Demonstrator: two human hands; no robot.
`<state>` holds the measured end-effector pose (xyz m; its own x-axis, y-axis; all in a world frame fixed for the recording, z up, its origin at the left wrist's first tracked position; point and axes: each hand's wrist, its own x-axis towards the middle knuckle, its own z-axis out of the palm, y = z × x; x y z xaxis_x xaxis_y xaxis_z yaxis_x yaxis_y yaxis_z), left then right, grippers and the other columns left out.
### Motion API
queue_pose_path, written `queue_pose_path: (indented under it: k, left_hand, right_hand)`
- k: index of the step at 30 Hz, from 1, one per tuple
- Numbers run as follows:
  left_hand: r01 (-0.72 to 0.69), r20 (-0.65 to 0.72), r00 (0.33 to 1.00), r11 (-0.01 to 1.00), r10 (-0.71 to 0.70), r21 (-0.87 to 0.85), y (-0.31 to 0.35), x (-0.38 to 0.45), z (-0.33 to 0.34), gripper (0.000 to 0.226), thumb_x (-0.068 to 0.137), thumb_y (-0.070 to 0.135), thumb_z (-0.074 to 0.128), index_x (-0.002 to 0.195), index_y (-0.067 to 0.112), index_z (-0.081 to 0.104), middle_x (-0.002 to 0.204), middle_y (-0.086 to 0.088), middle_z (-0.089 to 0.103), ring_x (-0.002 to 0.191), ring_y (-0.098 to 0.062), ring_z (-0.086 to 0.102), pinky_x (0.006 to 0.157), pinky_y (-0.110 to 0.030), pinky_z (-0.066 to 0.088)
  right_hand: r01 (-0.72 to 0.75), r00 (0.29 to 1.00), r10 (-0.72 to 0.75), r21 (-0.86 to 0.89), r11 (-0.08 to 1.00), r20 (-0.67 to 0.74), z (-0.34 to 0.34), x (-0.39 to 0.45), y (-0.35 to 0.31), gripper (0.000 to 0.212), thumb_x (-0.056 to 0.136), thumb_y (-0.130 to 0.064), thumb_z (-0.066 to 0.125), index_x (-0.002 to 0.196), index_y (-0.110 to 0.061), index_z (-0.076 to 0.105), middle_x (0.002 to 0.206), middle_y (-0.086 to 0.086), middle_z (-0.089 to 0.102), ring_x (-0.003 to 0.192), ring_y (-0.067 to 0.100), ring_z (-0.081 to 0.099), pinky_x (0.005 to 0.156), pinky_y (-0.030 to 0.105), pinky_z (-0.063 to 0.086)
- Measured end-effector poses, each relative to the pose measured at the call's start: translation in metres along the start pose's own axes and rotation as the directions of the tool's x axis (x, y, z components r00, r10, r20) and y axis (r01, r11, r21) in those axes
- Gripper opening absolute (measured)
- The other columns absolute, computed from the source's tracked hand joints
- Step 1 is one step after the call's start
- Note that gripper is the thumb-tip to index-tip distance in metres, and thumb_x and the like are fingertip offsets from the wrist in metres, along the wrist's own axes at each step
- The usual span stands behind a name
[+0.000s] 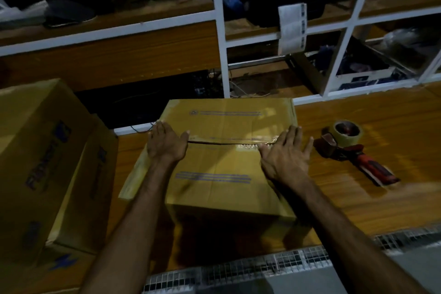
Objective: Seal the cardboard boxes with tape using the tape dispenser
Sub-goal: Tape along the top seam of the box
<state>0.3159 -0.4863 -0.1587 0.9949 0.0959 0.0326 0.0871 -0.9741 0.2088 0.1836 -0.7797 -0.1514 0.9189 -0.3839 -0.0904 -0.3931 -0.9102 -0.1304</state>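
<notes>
- The room was dim, with a soft glare on the wooden worktop (358,126), a glossy orange-brown surface with visible grain.
- Behind the worktop stood a white frame (220,31) of uprights and crossbars, set around panels.
- Beyond that frame, wooden shelves (119,55) ran across, holding dark, blurred clutter too dim to identify.
- A pale paper label (292,26) hung on the frame, above the worktop's far edge.
- Low behind the worktop, cables (241,89) lay in a dark recess.
- Along the worktop's near edge ran a strip of wire mesh (262,265), with a grey surface (405,267) below it.
</notes>
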Motion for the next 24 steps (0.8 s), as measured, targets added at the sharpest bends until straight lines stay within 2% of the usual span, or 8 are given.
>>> queue_pose_path:
  k: [5, 8, 10, 14, 17, 18, 20, 24]
  left_hand:
    - [0.124, -0.062, 0.989, 0.986, -0.131, -0.110, -0.012, 0.005, -0.009, 0.120, 0.088, 0.083, 0.050, 0.160, -0.007, 0.020, 0.155, -0.030, 0.045, 0.141, -0.043, 0.046, 0.109, -0.050, 0.042]
    - [0.099, -0.019, 0.994, 0.977, -0.104, -0.187, -0.029, 0.009, -0.016, 0.086, 0.090, 0.075, 0.060, 0.128, -0.001, 0.059, 0.125, -0.025, 0.066, 0.115, -0.042, 0.063, 0.087, -0.047, 0.051]
    - [0.086, 0.032, 0.996, 0.909, -0.080, -0.408, -0.043, 0.011, -0.017, 0.056, 0.092, 0.064, 0.068, 0.112, 0.011, 0.064, 0.110, -0.016, 0.066, 0.104, -0.037, 0.066, 0.077, -0.040, 0.045]
    - [0.106, 0.163, 0.986, 0.814, -0.014, -0.571, -0.069, 0.017, -0.009, 0.059, 0.098, 0.059, 0.062, 0.139, 0.016, 0.063, 0.141, -0.012, 0.063, 0.122, -0.039, 0.062, 0.092, -0.039, 0.048]
    - [0.207, 0.343, 0.938, 0.704, 0.055, -0.680, -0.089, 0.023, -0.003, 0.079, 0.089, 0.076, 0.059, 0.136, 0.013, 0.067, 0.147, -0.014, 0.059, 0.128, -0.037, 0.060, 0.107, -0.052, 0.049]
    - [0.221, 0.361, 0.929, 0.660, 0.082, -0.718, -0.095, 0.027, 0.003, 0.071, 0.091, 0.074, 0.060, 0.127, 0.014, 0.070, 0.145, -0.017, 0.060, 0.126, -0.035, 0.061, 0.107, -0.057, 0.049]
    - [0.213, 0.382, 0.916, 0.655, 0.125, -0.725, -0.098, 0.030, 0.007, 0.049, 0.105, 0.055, 0.052, 0.121, 0.013, 0.071, 0.140, -0.021, 0.062, 0.119, -0.033, 0.062, 0.107, -0.059, 0.049]
    - [0.171, 0.357, 0.932, 0.802, 0.056, -0.572, -0.089, 0.023, -0.004, 0.078, 0.105, 0.067, 0.035, 0.151, 0.007, 0.052, 0.157, -0.020, 0.047, 0.137, -0.040, 0.052, 0.112, -0.051, 0.044]
  right_hand:
    - [0.016, 0.999, -0.015, -0.012, 1.000, 0.040, 0.011, -0.015, -0.047, 0.096, 0.104, -0.070, 0.007, 0.167, 0.003, 0.006, 0.175, 0.026, -0.005, 0.164, 0.038, -0.008, 0.129, 0.061, -0.005]
    - [0.127, 0.990, -0.127, 0.006, 0.992, 0.067, 0.018, -0.024, -0.088, 0.095, 0.105, -0.070, 0.008, 0.167, 0.001, 0.011, 0.176, 0.024, 0.000, 0.164, 0.037, -0.004, 0.129, 0.061, -0.002]
    - [0.228, 0.969, -0.230, 0.037, 0.973, 0.086, 0.024, -0.030, -0.122, 0.092, 0.106, -0.070, 0.011, 0.167, -0.001, 0.013, 0.176, 0.022, 0.000, 0.164, 0.035, -0.003, 0.130, 0.060, -0.002]
    - [0.333, 0.924, -0.349, 0.120, 0.935, 0.158, 0.031, -0.033, -0.197, 0.094, 0.103, -0.073, 0.004, 0.169, -0.007, 0.005, 0.177, 0.013, -0.010, 0.164, 0.029, -0.012, 0.130, 0.055, -0.007]
    - [0.437, 0.867, -0.481, 0.265, 0.860, 0.132, 0.031, -0.036, -0.241, 0.090, 0.104, -0.072, 0.003, 0.170, -0.011, 0.008, 0.179, 0.007, -0.006, 0.165, 0.022, -0.010, 0.130, 0.055, -0.010]
    - [0.473, 0.843, -0.525, 0.303, 0.828, 0.119, 0.030, -0.038, -0.250, 0.088, 0.105, -0.071, 0.003, 0.170, -0.012, 0.009, 0.179, 0.006, -0.003, 0.165, 0.021, -0.009, 0.130, 0.054, -0.010]
    - [0.516, 0.809, -0.578, 0.341, 0.786, 0.109, 0.027, -0.037, -0.257, 0.085, 0.107, -0.069, 0.004, 0.171, -0.013, 0.008, 0.179, 0.005, -0.001, 0.165, 0.019, -0.007, 0.131, 0.054, -0.009]
    - [0.563, 0.794, -0.594, 0.217, 0.798, 0.125, 0.025, -0.024, -0.215, 0.078, 0.109, -0.066, 0.011, 0.171, -0.018, 0.012, 0.179, -0.001, 0.001, 0.165, 0.019, -0.001, 0.132, 0.051, 0.002]
